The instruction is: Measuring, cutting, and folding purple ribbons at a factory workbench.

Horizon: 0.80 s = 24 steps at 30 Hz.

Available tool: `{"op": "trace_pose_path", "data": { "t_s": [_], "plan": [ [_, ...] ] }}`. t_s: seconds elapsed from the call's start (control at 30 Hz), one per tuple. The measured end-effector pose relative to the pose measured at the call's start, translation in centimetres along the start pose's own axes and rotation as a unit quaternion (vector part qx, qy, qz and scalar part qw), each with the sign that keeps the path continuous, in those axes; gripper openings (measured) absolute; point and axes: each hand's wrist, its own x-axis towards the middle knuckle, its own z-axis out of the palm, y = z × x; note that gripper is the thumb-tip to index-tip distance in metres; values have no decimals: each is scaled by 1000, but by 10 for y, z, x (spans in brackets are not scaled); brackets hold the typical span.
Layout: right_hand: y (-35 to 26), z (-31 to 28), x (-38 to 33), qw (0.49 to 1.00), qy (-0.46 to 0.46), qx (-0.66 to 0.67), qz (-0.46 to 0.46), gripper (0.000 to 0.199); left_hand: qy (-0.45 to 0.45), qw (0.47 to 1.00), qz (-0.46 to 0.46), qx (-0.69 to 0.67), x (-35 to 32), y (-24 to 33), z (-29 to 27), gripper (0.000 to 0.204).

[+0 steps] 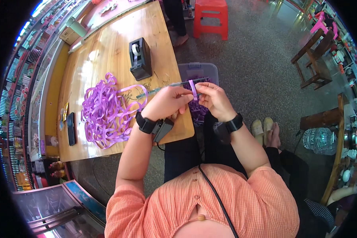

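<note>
Between my hands a short length of purple ribbon stands upright, bent beside or around a thin dark rod. My left hand pinches the ribbon from the left, its fingers closed at the table's corner. From the right, my right hand is closed on the same ribbon with thumb and forefinger. The exact grip of the fingertips is partly hidden. A loose heap of purple ribbon lies on the wooden table, left of my left hand, and one strand runs toward that hand.
A black tape dispenser stands on the table; a phone lies near its left edge. Beneath my hands, a clear plastic bin holds purple pieces. Around are a red stool, a wooden chair, a water bottle and another person's feet.
</note>
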Motion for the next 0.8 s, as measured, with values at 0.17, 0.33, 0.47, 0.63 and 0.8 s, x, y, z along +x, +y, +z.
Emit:
{"op": "trace_pose_path", "data": {
  "t_s": [0.17,0.33,0.47,0.63,0.8],
  "plan": [
    [-5,4,2,996,8,43,82,13,3,1000,-4,-9,-3,-3,-1,27],
    [-11,-14,19,980,-46,43,186,12,-2,1000,-6,-2,-3,2,2,28],
    [10,-36,31,956,-169,105,216,20,5,1000,9,15,-4,3,2,27],
    [16,-29,26,971,-138,34,191,20,3,1000,8,16,-5,0,0,29],
    [-6,-32,19,990,-73,8,123,17,5,1000,-10,18,-5,7,0,28]
  ]
}}
